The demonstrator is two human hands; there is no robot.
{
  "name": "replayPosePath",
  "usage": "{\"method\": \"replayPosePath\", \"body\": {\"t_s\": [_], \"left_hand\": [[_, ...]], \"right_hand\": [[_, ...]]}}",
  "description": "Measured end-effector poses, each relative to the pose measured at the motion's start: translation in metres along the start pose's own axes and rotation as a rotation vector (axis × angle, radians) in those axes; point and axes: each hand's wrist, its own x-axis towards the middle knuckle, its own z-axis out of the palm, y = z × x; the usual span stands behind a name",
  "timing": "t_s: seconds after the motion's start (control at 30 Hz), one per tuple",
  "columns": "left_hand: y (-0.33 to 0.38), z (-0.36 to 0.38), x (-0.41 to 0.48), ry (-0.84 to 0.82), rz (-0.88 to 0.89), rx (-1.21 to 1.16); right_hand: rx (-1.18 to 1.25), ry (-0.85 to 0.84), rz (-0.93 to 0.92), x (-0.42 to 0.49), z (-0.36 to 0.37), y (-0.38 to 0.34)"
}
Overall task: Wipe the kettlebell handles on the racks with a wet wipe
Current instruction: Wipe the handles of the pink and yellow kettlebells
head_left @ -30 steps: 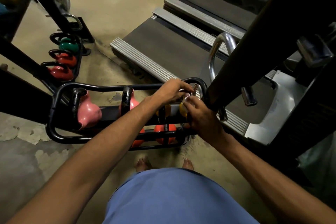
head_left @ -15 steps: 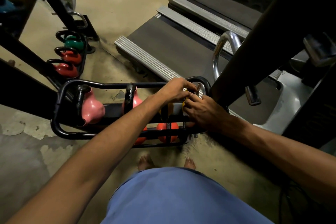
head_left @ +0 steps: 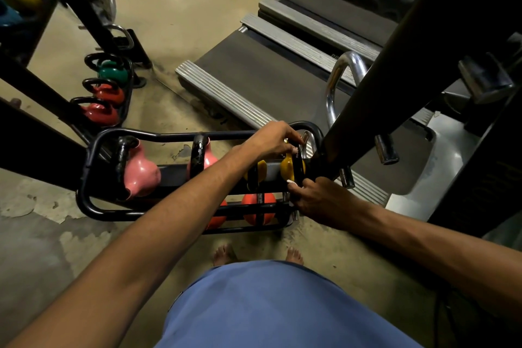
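Observation:
A black tubular rack (head_left: 93, 150) stands on the floor in front of me. It holds two pink kettlebells (head_left: 141, 174), two yellow ones (head_left: 288, 168) on the upper tier and orange ones (head_left: 258, 207) below. My left hand (head_left: 275, 140) curls over the handle of the rightmost yellow kettlebell. My right hand (head_left: 313, 200) sits lower at the rack's right end and pinches a white wet wipe (head_left: 292, 183), of which only a small corner shows.
A second rack with green and red kettlebells (head_left: 108, 93) stands at the left. Treadmill decks (head_left: 271, 85) lie beyond the rack. A dark slanted machine post (head_left: 395, 79) crosses right beside my hands. My bare feet (head_left: 293, 256) are just below the rack.
My right hand has slid down and toward me from the yellow kettlebell's top to the rack's lower right end. The left hand has stayed on the handle. The view shifted slightly.

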Motion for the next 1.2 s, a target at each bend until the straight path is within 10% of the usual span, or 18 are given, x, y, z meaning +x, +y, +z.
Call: {"method": "replayPosePath", "body": {"t_s": [0.5,0.83,1.2], "left_hand": [[0.007,0.021,-0.007,0.014,0.013,0.179],[0.001,0.018,-0.006,0.012,0.022,0.154],[-0.004,0.025,-0.006,0.017,0.03,0.143]], "right_hand": [[0.097,0.093,0.291,-0.014,-0.006,-0.025],[0.452,0.269,0.821,-0.016,-0.003,-0.041],[1.417,0.505,1.455,0.037,-0.007,-0.023]]}}
